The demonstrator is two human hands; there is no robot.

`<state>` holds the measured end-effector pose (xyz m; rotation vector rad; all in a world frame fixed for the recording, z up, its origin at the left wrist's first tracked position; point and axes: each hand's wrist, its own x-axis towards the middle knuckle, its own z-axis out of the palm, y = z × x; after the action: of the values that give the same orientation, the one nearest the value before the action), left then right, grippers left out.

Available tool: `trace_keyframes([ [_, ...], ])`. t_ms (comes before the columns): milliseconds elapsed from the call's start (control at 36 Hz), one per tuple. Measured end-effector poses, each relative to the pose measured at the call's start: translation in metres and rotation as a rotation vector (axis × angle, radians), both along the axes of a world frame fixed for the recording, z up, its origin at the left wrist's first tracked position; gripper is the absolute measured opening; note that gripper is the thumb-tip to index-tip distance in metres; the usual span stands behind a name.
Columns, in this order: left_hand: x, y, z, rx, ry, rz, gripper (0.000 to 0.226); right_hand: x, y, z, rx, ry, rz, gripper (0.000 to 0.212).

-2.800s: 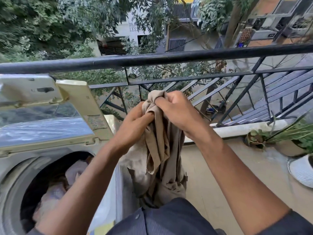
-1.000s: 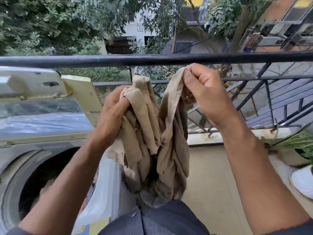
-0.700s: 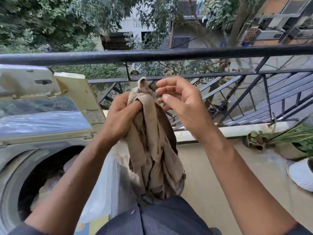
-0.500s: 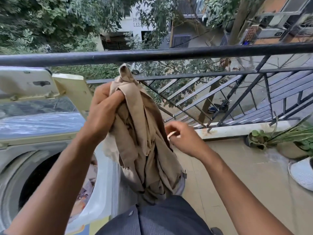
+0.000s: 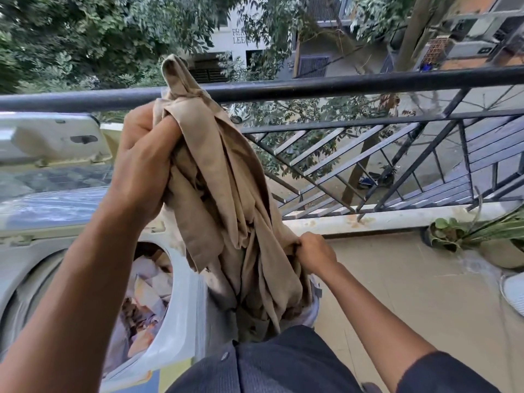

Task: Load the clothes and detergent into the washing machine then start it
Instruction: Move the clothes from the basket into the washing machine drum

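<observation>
Head view: my left hand (image 5: 141,168) clenches the beige garment (image 5: 226,211) high, right of the washing machine (image 5: 42,251); my right hand (image 5: 313,252) pinches its lower folds. Soft, light, floppy; bunch it before loading.

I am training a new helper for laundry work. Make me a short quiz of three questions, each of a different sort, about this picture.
1. True or false: the left hand grips the beige garment near its top.
2. Multiple choice. Where is the right hand?
A. on the black railing
B. on the lower part of the garment
C. inside the washing machine
3. Fill the gap: inside the machine's round opening, some ______ already lie.

Key
1. True.
2. B. Its fingers pinch the cloth low down.
3. Clothes.
</observation>
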<state>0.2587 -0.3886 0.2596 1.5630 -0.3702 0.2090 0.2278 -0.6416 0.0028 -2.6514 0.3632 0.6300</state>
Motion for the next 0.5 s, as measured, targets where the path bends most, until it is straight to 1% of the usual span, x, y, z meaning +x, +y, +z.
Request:
trace_keyframes([
  [56, 0.001, 0.003, -0.007, 0.032, 0.02, -0.007, 0.034, 0.007, -0.009, 0.018, -0.047, 0.033, -0.03, 0.021],
  [83, 0.002, 0.004, -0.011, 0.061, 0.034, -0.015, 0.036, 0.011, -0.015, 0.031, -0.059, 0.037, -0.043, 0.02],
  [139, 0.003, 0.004, -0.021, 0.127, 0.074, -0.013, 0.033, 0.023, -0.028, 0.063, -0.001, -0.004, -0.061, 0.019],
  [167, 0.003, 0.003, -0.027, 0.149, 0.098, -0.002, 0.031, 0.028, -0.035, 0.082, 0.093, -0.042, -0.086, 0.023],
  [222, 0.003, 0.0, -0.04, 0.178, 0.148, 0.015, 0.025, 0.037, -0.044, 0.123, 0.373, -0.138, -0.168, 0.025],
  [278, 0.003, -0.004, -0.052, 0.206, 0.188, 0.005, 0.022, 0.039, -0.046, 0.168, 0.629, -0.338, -0.206, 0.023],
  [333, 0.001, -0.008, -0.063, 0.219, 0.224, -0.024, 0.018, 0.035, -0.043, 0.212, 0.881, -0.524, -0.181, 0.024],
  [361, 0.001, -0.01, -0.067, 0.232, 0.236, -0.033, 0.016, 0.033, -0.04, 0.23, 0.974, -0.586, -0.154, 0.023],
  [444, -0.001, -0.015, -0.075, 0.253, 0.265, -0.067, 0.012, 0.028, -0.031, 0.269, 1.168, -0.697, -0.082, 0.027],
  [472, 0.0, -0.016, -0.076, 0.242, 0.267, -0.099, 0.02, 0.028, -0.026, 0.275, 1.194, -0.716, -0.056, 0.027],
  [500, 0.0, -0.017, -0.077, 0.223, 0.257, -0.142, 0.033, 0.026, -0.02, 0.279, 1.198, -0.725, -0.025, 0.026],
])
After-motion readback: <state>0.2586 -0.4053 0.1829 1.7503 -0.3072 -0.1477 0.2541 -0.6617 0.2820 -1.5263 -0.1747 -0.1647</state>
